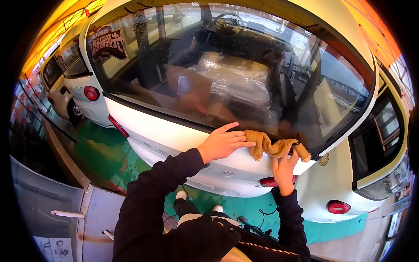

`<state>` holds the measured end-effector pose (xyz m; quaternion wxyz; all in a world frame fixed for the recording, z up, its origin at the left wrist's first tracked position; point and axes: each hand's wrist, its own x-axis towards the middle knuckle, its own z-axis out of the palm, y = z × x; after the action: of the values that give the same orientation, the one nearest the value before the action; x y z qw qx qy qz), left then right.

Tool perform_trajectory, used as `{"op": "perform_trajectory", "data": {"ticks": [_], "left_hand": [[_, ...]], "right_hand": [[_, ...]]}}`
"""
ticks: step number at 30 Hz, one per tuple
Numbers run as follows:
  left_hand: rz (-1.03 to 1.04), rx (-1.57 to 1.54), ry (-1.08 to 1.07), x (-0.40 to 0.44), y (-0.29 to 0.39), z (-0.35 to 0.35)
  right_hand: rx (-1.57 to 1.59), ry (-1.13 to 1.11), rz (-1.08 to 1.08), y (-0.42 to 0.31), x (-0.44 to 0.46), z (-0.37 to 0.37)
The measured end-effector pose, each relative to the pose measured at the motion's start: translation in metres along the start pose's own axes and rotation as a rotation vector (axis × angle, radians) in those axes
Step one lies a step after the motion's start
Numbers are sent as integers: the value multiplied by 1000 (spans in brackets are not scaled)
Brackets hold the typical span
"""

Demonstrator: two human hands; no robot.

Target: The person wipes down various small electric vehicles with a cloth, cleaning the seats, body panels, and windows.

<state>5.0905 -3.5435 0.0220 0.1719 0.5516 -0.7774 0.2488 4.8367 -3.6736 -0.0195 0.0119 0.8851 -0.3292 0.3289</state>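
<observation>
A crumpled tan cloth lies along the lower edge of the rear window of a white car. My left hand rests on the bodywork below the glass, its fingers stretched out and spread, the tips at the cloth's left end. Near the other end, my right hand grips the cloth from below. A small dark part pokes up by its fingertips, too small to name. Through the glass I see a plastic-wrapped seat and a steering wheel.
Other light-coloured vehicles stand close by, one with a red tail light on the right, one with a round light on the left. A grey metal cabinet is at lower left. The green floor looks worn.
</observation>
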Motion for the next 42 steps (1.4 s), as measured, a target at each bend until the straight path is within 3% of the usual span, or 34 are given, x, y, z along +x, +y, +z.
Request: {"op": "perform_trajectory", "data": {"ticks": [6,10,14,19,24,32,35,37,42], "left_hand": [[-34,158,163,-14,-54,-35],[-160,177,337,-29,-110,-80],[-344,277,518,-48,-172,-135],[-562,221,571,-95,-231,-174],[-550,67,510,-148,-250,-175],[-460,-180,286,-219,-211,-139],[-476,-210,248,-245,-200,-118],[-491,-250,167,-262,-198,-109],[-528,-220,158,-286,-208,-100]], "right_hand": [[-120,181,-178,-55,81,-37],[-14,330,-182,-127,154,-65],[-46,403,-321,-209,224,-76],[-112,538,-546,-300,286,-53],[-74,543,-414,-342,262,-17],[-35,277,160,-357,105,107],[25,223,183,-367,61,151],[27,65,167,-373,50,156],[178,76,151,-376,64,150]]}}
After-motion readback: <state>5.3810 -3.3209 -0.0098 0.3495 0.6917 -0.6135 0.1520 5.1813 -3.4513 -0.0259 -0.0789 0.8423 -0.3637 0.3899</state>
